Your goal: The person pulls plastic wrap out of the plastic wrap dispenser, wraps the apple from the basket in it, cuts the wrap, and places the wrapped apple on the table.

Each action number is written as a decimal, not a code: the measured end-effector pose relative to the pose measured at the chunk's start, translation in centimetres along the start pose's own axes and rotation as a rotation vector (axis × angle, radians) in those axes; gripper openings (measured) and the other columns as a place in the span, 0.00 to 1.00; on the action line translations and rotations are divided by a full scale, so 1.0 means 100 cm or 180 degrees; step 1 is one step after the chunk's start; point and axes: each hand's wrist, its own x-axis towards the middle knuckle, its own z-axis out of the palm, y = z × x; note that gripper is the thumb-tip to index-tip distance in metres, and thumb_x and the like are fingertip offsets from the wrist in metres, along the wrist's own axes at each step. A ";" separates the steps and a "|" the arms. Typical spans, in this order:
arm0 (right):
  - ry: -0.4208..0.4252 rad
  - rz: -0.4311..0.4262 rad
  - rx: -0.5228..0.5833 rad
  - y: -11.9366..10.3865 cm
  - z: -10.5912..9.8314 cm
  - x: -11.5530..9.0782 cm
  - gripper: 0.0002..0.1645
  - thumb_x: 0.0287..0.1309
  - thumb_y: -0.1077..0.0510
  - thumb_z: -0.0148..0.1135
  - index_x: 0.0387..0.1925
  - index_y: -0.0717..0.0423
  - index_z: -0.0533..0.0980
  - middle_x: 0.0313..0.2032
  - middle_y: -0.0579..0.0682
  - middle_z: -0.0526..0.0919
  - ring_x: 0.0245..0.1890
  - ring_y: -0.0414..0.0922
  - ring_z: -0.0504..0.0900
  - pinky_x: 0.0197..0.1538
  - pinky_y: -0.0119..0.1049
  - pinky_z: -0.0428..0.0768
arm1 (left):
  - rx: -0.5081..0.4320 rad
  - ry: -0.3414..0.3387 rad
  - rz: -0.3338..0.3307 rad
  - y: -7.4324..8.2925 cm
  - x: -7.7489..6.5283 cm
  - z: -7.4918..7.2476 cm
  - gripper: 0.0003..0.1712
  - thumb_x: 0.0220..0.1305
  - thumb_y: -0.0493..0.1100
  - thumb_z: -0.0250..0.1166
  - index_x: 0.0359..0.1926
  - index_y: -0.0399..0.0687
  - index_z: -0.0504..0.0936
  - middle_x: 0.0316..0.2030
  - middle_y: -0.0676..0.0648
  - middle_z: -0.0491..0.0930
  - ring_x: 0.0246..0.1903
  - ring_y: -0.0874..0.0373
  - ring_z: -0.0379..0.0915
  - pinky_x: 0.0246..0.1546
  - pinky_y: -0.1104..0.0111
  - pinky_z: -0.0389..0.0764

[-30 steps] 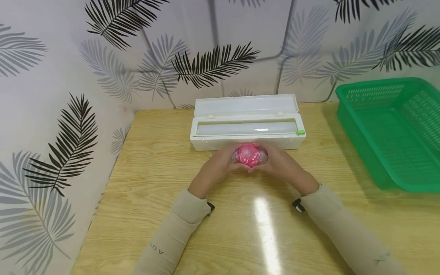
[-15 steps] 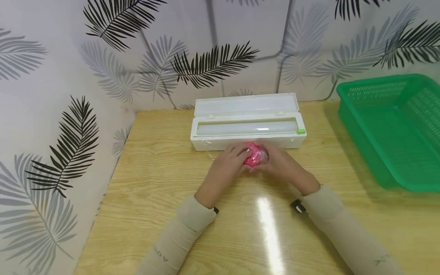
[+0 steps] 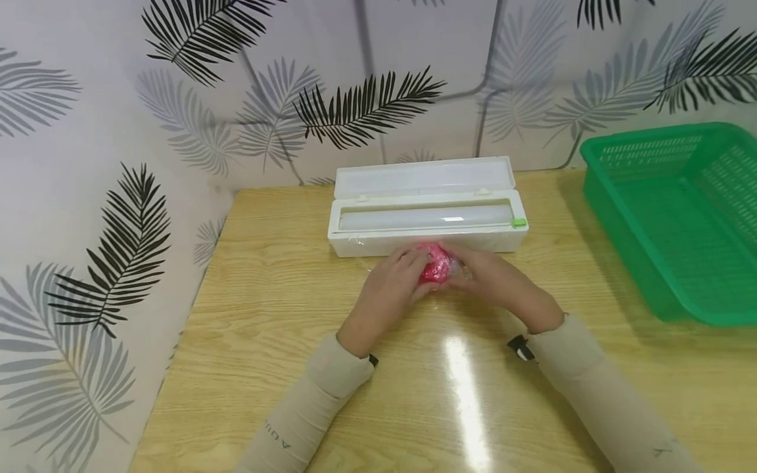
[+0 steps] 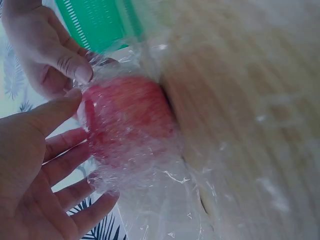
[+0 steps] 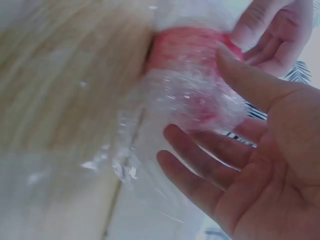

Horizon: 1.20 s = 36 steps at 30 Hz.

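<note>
A red apple [image 3: 438,265] wrapped in crinkled cling film [image 4: 172,180] sits on the table, right in front of the cling film box [image 3: 361,246]. My left hand [image 3: 387,289] holds it from the left, thumb on the near side and fingers over the top. From the other side my right hand [image 3: 493,279] cups it, and in the right wrist view the thumb lies on its wrapped surface with the fingers along the film. Loose film spreads from the apple toward the box and over the table. The hands cover much of the apple in the head view.
The box's white lid [image 3: 424,176] stands open at the back, with a film roll [image 3: 414,217] inside and a green slider [image 3: 518,223] at its right end. A green basket [image 3: 635,243] stands to the right on the wooden table [image 3: 266,289]. Behind is a leaf-patterned wall covering [image 3: 414,39].
My left hand has shifted right, its fingers moving from the apple's side up over its top. The right hand has stayed round the other side, its wrist now slightly further right.
</note>
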 end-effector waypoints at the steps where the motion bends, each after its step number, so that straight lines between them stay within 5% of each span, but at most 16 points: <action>1: -0.0003 0.0015 0.0011 -0.002 -0.003 -0.001 0.39 0.50 0.48 0.62 0.63 0.49 0.59 0.58 0.51 0.67 0.55 0.49 0.67 0.55 0.45 0.67 | -0.0042 0.0035 -0.0005 0.000 0.001 0.000 0.28 0.55 0.57 0.59 0.52 0.46 0.70 0.52 0.50 0.72 0.54 0.57 0.62 0.56 0.71 0.61; 8: 0.0131 0.0410 0.0125 -0.001 -0.039 -0.012 0.29 0.55 0.47 0.57 0.56 0.54 0.68 0.49 0.54 0.75 0.44 0.49 0.76 0.46 0.46 0.74 | 0.0017 0.0222 0.0031 -0.001 0.004 0.005 0.26 0.56 0.57 0.59 0.49 0.46 0.72 0.49 0.50 0.72 0.52 0.55 0.63 0.56 0.69 0.60; 14: 0.0886 0.0479 0.0066 0.021 -0.064 -0.020 0.20 0.56 0.51 0.57 0.46 0.59 0.74 0.38 0.52 0.80 0.39 0.48 0.77 0.43 0.45 0.75 | 0.0061 0.0280 -0.0038 0.002 0.006 0.007 0.26 0.54 0.58 0.60 0.48 0.47 0.73 0.48 0.49 0.71 0.51 0.53 0.63 0.54 0.66 0.63; 19: 0.1312 0.0609 0.0127 0.041 -0.074 -0.027 0.16 0.56 0.57 0.57 0.44 0.63 0.75 0.40 0.57 0.78 0.39 0.51 0.75 0.41 0.47 0.75 | 0.0068 0.0251 -0.0028 0.007 0.008 0.006 0.26 0.54 0.58 0.60 0.48 0.48 0.73 0.49 0.50 0.70 0.51 0.53 0.62 0.50 0.63 0.66; 24: 0.1198 0.0768 0.0243 0.058 -0.075 -0.029 0.27 0.53 0.54 0.60 0.53 0.63 0.68 0.50 0.61 0.70 0.47 0.57 0.71 0.43 0.50 0.74 | 0.0032 0.0329 0.0032 0.012 0.013 0.003 0.22 0.56 0.55 0.59 0.48 0.49 0.74 0.50 0.51 0.71 0.52 0.54 0.62 0.49 0.63 0.67; 30: 0.0987 0.0694 0.0533 0.078 -0.065 -0.023 0.41 0.48 0.51 0.65 0.59 0.63 0.60 0.59 0.62 0.58 0.55 0.59 0.61 0.45 0.52 0.73 | -0.0142 0.0475 0.0338 0.021 0.032 -0.009 0.15 0.62 0.49 0.52 0.47 0.51 0.77 0.45 0.55 0.74 0.47 0.60 0.67 0.49 0.71 0.66; 36: 0.0904 0.0532 0.0615 0.092 -0.055 -0.019 0.44 0.45 0.51 0.66 0.60 0.64 0.59 0.63 0.62 0.53 0.60 0.57 0.56 0.43 0.49 0.75 | -0.0201 0.0074 0.0543 0.040 0.065 -0.025 0.16 0.66 0.48 0.45 0.46 0.53 0.77 0.41 0.58 0.75 0.42 0.65 0.69 0.44 0.78 0.68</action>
